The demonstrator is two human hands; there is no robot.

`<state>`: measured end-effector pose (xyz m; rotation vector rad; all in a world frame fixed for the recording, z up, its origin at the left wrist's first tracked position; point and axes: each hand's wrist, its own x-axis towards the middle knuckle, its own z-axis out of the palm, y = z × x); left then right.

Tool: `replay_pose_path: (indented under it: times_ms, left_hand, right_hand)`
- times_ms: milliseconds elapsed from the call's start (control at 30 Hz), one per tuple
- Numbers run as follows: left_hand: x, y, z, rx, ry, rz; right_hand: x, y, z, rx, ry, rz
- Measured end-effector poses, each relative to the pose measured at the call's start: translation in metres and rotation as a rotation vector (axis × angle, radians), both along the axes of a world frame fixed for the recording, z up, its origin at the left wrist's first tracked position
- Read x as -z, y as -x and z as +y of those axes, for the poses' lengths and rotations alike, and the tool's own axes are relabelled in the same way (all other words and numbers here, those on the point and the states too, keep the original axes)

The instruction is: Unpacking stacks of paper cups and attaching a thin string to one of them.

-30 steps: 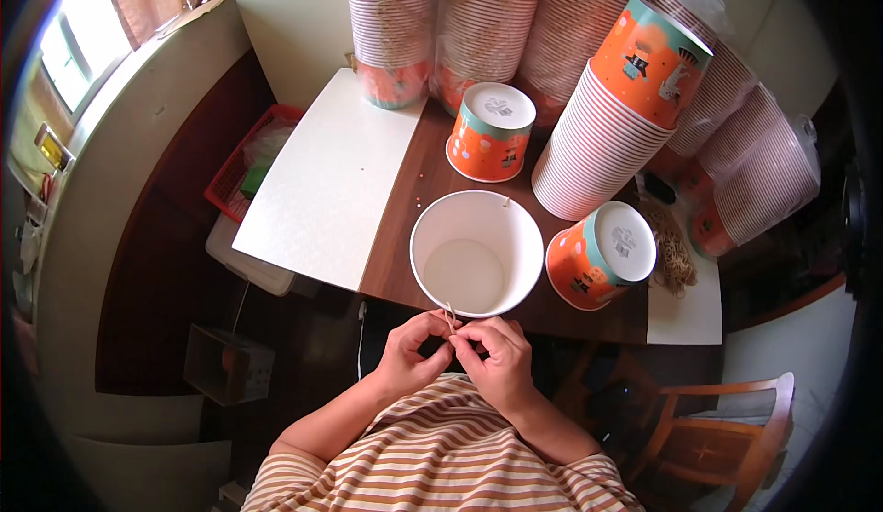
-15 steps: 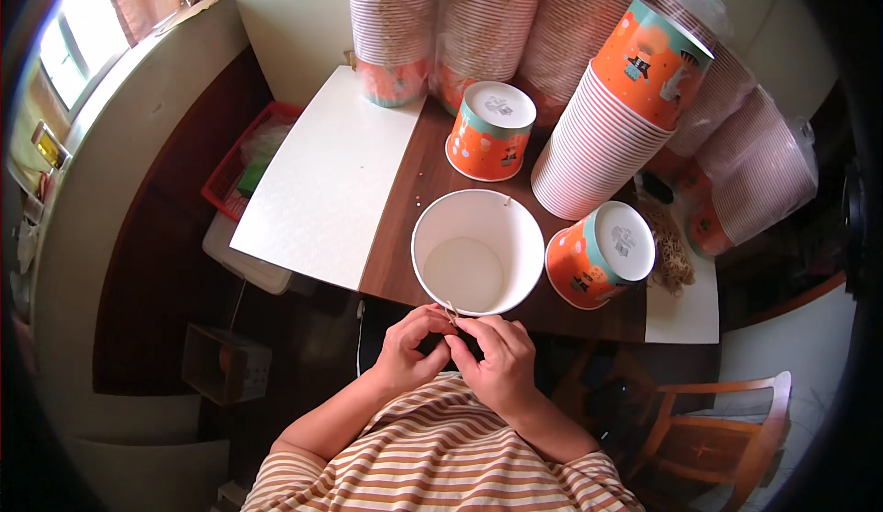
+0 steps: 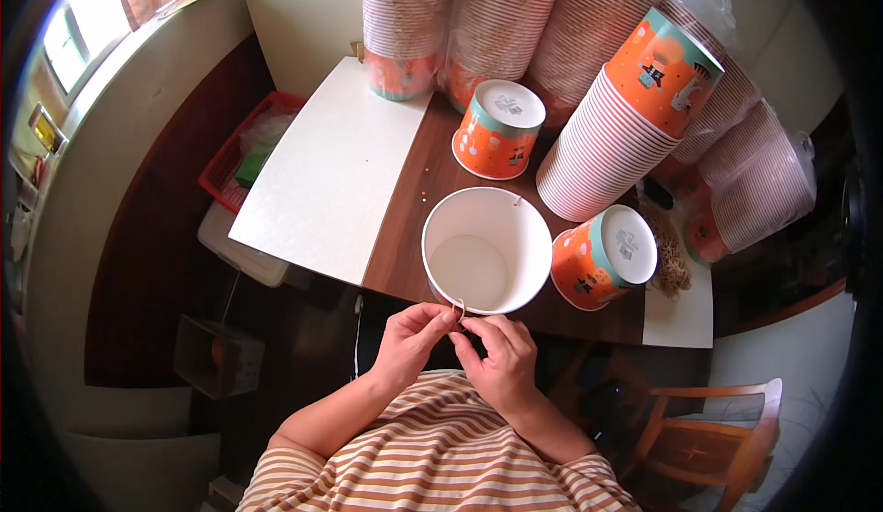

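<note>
A white-lined paper bucket [image 3: 517, 250] stands mouth up at the table's near edge. At its near rim a thin tan cord [image 3: 461, 306] forms a small loop. My left hand [image 3: 409, 339] pinches this cord between thumb and fingertips. Just beside it, my right hand [image 3: 501, 351] is closed on the cord too, its fingertips close below the rim. A short bit of cord also shows at the bucket's far rim. Whether the near cord passes through the bucket wall is hidden by my fingers.
Two orange printed buckets stand upside down, one behind [image 3: 495, 139] and one to the right [image 3: 593, 259]. A tall leaning bucket stack [image 3: 612, 144] rises behind, with several plastic-wrapped stacks [image 3: 501, 29] farther back. Loose cord [image 3: 671, 259] lies right; a wooden chair [image 3: 708, 429] stands lower right.
My left thumb has risen onto the cord, and the cord loop stands out more clearly above my fingertips. The view has shifted slightly; the buckets stay in place.
</note>
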<state>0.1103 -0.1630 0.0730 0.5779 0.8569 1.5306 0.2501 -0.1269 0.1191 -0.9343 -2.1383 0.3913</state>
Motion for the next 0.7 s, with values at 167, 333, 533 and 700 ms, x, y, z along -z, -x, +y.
replay_pose_path:
  times_ms: [167,333,533,700]
  left_hand:
    - [-0.0012,0.0011,-0.0013,0.000,0.010,0.002]
    - [-0.0001,0.0005,-0.0031,0.000,-0.003,0.011]
    - [-0.0010,0.0009,-0.0057,0.008,-0.086,0.135]
    - [-0.0037,-0.0007,-0.0072,-0.036,-0.155,0.374]
  right_hand:
    - [-0.0003,0.0024,-0.0017,0.003,-0.067,-0.019]
    - [0.0011,0.0030,-0.0022,0.006,-0.079,-0.037]
    - [0.0022,0.0001,0.0000,0.003,-0.047,0.015]
    - [0.0000,-0.0044,-0.0004,0.001,0.002,0.034]
